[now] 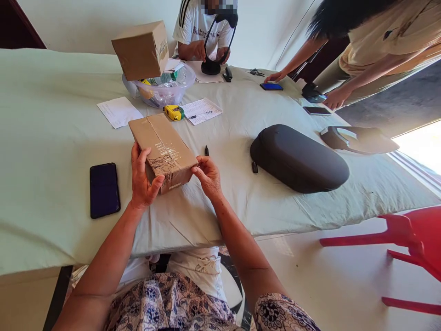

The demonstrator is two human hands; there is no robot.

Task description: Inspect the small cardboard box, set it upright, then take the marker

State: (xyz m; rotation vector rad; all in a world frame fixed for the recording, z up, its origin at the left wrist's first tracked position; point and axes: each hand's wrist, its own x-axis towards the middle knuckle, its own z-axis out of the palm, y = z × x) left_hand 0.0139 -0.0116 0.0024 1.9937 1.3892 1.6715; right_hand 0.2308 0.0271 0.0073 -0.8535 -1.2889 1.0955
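A taped brown cardboard box (165,142) with dark scribbled lines on its near end is held between my two hands, close to the table's front edge. My left hand (143,177) grips its left side, fingers on top and thumb at the near edge. At the near right corner my right hand (208,177) pinches the cardboard between thumb and fingers. Just beyond that hand lies a black pen or marker (206,151). To the left of the box a dark phone (104,190) lies flat. The box's underside is hidden.
Behind the box are a yellow tape measure (174,112), papers (120,112) and a plastic basin (188,82) with another box (141,50) above it. A black case (299,158) lies right. Two other people are at the table. A red chair (409,239) stands right.
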